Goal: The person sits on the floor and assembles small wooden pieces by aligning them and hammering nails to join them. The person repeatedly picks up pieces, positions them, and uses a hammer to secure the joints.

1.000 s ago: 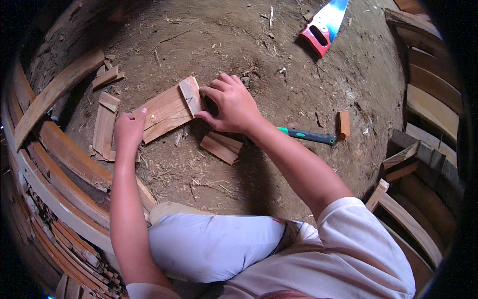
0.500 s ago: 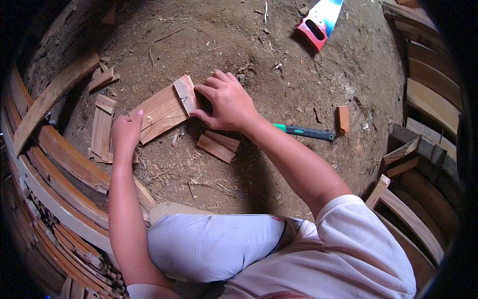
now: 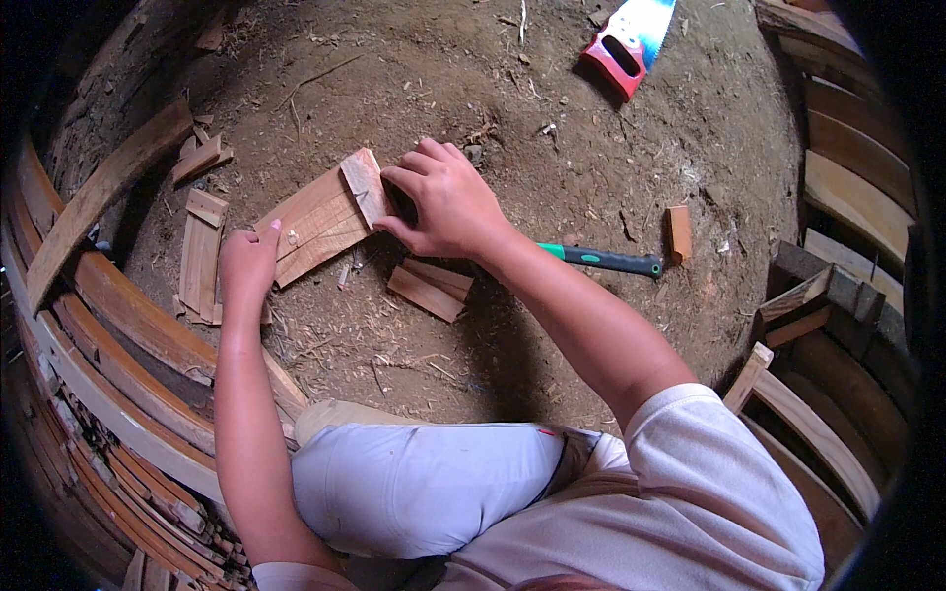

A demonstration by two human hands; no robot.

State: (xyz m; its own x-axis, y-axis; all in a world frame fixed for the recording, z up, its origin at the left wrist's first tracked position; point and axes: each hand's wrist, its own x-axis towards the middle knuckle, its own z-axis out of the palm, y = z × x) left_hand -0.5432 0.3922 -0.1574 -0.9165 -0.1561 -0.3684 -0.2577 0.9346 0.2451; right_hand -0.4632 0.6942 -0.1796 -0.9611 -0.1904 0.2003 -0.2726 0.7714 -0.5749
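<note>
Seemingly light and stiff, the wooden panel (image 3: 317,225) sits clamped between left grip (image 3: 248,264) and right grip (image 3: 455,205), best held at its ends.

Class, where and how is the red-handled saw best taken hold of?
Probably by its red handle, coming from the near side, fingers through the loop: that end lies nearest, while the blade points away past the picture's upper edge, its teeth along the right.

We see tan, streaky-grained boards (image 3: 317,221) between our left hand (image 3: 248,261) and right hand (image 3: 451,202); whitish cross-strip (image 3: 366,189) by the right. Right of that hand: black-and-green tool handle (image 3: 613,261), orange-brown block (image 3: 679,234). Beyond: red saw handle (image 3: 611,69), white-blue blade (image 3: 650,25).
</note>
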